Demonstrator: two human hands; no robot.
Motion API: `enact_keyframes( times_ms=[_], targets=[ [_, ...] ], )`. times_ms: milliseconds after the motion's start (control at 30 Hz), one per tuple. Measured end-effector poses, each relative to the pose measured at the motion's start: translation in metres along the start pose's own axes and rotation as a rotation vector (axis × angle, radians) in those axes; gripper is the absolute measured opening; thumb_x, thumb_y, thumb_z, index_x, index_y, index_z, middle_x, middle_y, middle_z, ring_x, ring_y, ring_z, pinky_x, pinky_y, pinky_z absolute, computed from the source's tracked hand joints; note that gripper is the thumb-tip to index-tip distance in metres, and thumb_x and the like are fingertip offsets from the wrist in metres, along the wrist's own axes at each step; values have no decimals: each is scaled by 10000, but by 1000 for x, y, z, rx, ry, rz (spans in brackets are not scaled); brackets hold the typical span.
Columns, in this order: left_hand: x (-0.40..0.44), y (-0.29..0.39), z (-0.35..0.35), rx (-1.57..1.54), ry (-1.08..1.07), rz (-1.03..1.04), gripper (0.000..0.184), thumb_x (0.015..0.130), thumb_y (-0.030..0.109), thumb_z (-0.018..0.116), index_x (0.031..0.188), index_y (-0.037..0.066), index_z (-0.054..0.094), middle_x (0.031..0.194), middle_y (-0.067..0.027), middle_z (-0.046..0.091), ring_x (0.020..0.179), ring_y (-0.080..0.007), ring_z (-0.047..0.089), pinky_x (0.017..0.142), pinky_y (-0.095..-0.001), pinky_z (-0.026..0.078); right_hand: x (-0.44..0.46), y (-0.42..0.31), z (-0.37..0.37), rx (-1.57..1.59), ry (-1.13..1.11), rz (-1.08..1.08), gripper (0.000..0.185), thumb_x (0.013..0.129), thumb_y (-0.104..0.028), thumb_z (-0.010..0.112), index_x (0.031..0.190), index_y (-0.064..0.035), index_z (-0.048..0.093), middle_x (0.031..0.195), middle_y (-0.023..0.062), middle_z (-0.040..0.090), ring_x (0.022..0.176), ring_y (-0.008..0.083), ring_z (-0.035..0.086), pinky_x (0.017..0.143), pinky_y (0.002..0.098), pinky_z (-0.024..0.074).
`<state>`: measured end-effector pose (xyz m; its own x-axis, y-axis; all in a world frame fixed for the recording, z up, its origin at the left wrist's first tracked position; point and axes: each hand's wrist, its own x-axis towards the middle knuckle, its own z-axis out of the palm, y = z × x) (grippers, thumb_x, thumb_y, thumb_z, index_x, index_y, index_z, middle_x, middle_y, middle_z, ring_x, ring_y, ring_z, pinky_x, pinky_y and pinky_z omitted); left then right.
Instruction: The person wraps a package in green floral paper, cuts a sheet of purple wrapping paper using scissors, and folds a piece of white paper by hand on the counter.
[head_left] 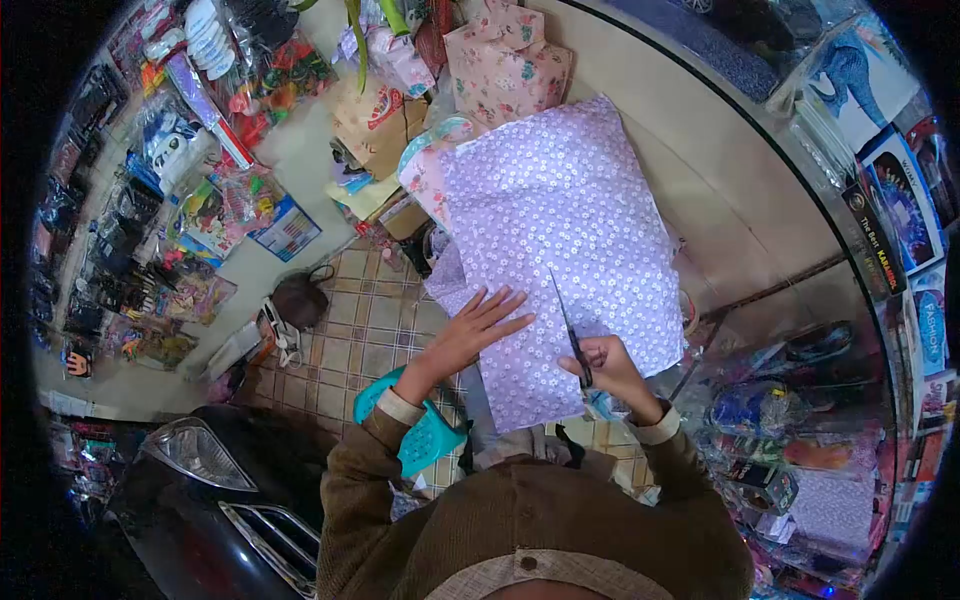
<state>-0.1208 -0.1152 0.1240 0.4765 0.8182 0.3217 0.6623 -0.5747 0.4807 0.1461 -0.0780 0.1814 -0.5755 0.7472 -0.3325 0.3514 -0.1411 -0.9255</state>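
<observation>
My right grip [612, 368] curls round black scissors [574, 340], blades over the lilac floral sheet [590, 200] ahead, while my left grip [472, 333] spreads flat on it, grasping nothing — beyond the blades looks uncut, though any cut's length I cannot tell.

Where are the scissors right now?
In the head view, the scissors are in the person's right hand, over the lilac flowered sheet, right of the left hand.

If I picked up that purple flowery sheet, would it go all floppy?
Probably floppy: the purple flowery sheet looks bent and uneven. It's likely light for its size, because its edges look thin. It might slide if pushed, though the left hand rests on it.
</observation>
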Motion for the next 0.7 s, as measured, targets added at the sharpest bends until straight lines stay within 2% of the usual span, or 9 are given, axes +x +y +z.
enact_keyframes(
  times_ms=[133, 233, 433, 533, 633, 700],
  targets=[
    [0, -1, -2, -20, 0, 22, 817, 748, -108, 495, 1460, 260, 336, 1548, -31, 246, 1416, -285, 250, 1153, -499, 202, 8, 4, -3, 24, 4, 23, 281, 827, -255, 755, 665, -71, 617, 563, -112, 463, 508, -10, 353, 462, 210, 214],
    [-1, 3, -8, 9, -17, 0, 828, 733, -118, 513, 1453, 257, 347, 1545, -63, 246, 1416, -311, 244, 1148, -507, 207, 9, 5, 1, 19, 24, 11, 284, 829, -257, 752, 666, -71, 613, 565, -104, 478, 510, -10, 361, 463, 210, 221],
    [-22, -39, -18, 186, 111, -301, 702, 752, -44, 575, 1397, 199, 440, 1489, -141, 325, 1370, -383, 302, 1125, -535, 220, 11, 8, 0, -8, -5, -6, 234, 830, -251, 751, 752, -55, 650, 587, -90, 513, 530, -4, 404, 475, 208, 263],
    [-9, -45, -23, 45, 386, -326, 568, 817, 35, 593, 1362, 147, 477, 1459, -150, 368, 1348, -386, 333, 1110, -546, 228, 10, 7, 2, 23, -7, -43, 219, 844, -213, 737, 748, -52, 625, 612, -99, 475, 559, -13, 379, 486, 198, 256],
    [28, -30, -25, 42, 504, -281, 460, 888, 94, 558, 1342, 105, 485, 1451, -149, 382, 1345, -392, 332, 1102, -555, 227, 11, 11, 4, 36, -12, -71, 204, 851, -185, 730, 758, -48, 610, 620, -104, 458, 571, -16, 371, 490, 196, 253],
    [54, -34, -18, 102, 433, -266, 456, 942, 177, 508, 1383, 93, 431, 1486, -130, 339, 1369, -390, 289, 1108, -565, 199, 10, 14, 2, 38, -23, -79, 200, 848, -192, 733, 781, -38, 623, 637, -90, 488, 583, -8, 405, 501, 198, 286]
  ],
)
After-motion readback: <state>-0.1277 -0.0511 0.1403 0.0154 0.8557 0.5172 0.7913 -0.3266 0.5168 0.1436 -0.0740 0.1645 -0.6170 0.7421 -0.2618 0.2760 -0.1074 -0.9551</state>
